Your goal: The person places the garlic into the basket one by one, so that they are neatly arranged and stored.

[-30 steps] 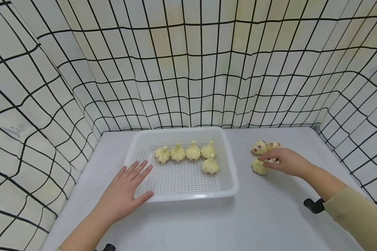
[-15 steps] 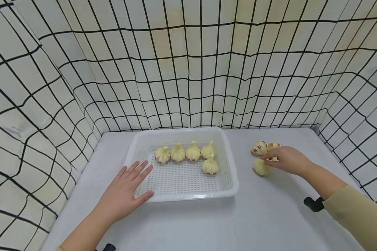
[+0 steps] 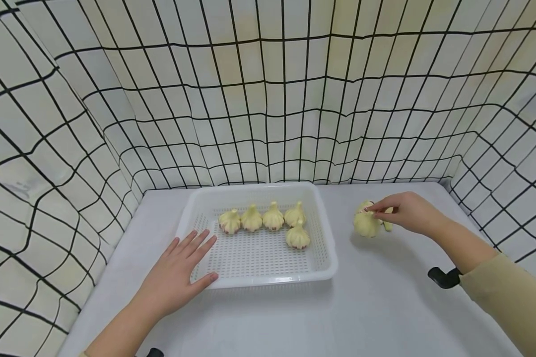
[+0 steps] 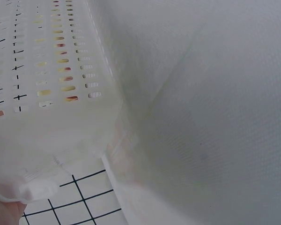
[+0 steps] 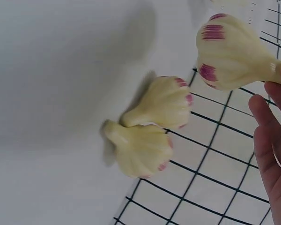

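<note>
My right hand [image 3: 408,213] pinches a garlic bulb [image 3: 366,224] by its stem, between thumb and fingers. In the right wrist view the held garlic bulb [image 5: 229,51] hangs off the table, pale yellow with purple streaks. Two more bulbs lie side by side on the cloth there, an upper garlic bulb [image 5: 166,101] and a lower garlic bulb [image 5: 143,150]; in the head view the hand and held bulb partly hide them. With fingers spread straight, my left hand [image 3: 174,277] rests at the left front corner of a white plastic basket [image 3: 268,281].
Inside the basket stand several garlic bulbs in a back row, such as one bulb [image 3: 273,218], with another bulb [image 3: 298,238] in front at the right. Black grid netting [image 3: 277,119] encloses the white-covered table [image 3: 286,322] at the back and sides.
The pinched garlic bulb has come up off the table, and my right hand has risen slightly with it. My left hand and the basket stay put.
</note>
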`<state>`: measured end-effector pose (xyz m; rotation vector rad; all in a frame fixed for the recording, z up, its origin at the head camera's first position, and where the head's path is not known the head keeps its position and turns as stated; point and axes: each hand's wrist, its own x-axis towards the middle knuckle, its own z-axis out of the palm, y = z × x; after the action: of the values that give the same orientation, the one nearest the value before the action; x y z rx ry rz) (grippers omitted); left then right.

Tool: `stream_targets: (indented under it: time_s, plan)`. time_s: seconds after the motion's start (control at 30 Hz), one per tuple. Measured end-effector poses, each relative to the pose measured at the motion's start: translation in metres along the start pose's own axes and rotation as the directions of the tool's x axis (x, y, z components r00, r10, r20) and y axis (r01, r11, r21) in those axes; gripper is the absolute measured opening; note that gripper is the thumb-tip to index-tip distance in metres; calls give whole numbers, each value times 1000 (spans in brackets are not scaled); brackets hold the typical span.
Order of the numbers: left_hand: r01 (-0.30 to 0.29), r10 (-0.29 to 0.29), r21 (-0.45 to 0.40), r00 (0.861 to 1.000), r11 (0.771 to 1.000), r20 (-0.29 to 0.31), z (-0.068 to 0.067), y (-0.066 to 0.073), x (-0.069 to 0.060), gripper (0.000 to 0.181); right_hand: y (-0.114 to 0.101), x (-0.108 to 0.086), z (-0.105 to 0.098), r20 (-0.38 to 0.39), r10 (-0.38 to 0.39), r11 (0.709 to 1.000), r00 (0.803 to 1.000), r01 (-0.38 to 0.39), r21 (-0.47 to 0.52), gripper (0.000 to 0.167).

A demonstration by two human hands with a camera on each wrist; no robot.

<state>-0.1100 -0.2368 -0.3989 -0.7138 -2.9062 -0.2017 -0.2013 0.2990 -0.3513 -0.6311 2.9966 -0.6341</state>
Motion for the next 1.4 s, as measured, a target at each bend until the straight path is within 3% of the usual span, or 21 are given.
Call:
stream_targets:
  time_s: [0.23,0.4,0.53,0.77,0.93,1.13,1.4]
  plan:
    - [8,-8,-2,1000,1000,7,0,-1,-1,78,-22,15,-20,-32,-5,1000,999,5,5,21]
    - [10,-10,1,1000,1000,12,0,-1,0,78,-42,31,-29,-16,-2,997,1000,4,73,21]
    - [4,-4,3,1000,1000,1,0,-1,0,78,-61,48,-29,-3,-16,994,1000,16,104,23]
    - [-10,10,3,1000,1000,-20,0,0,-1,77,-96,77,-17,35,-109,981,993,101,165,22]
    - [-15,15,1,999,1000,-30,0,0,0,76,-119,96,-8,78,-180,973,981,165,164,20]
    - [1,-1,1,1000,1000,0,0,-1,0,78,-139,110,6,154,-244,966,958,225,131,19]
    - [12,-12,0,1000,1000,20,-1,-1,0,78,-155,124,29,293,-288,958,912,275,84,17]
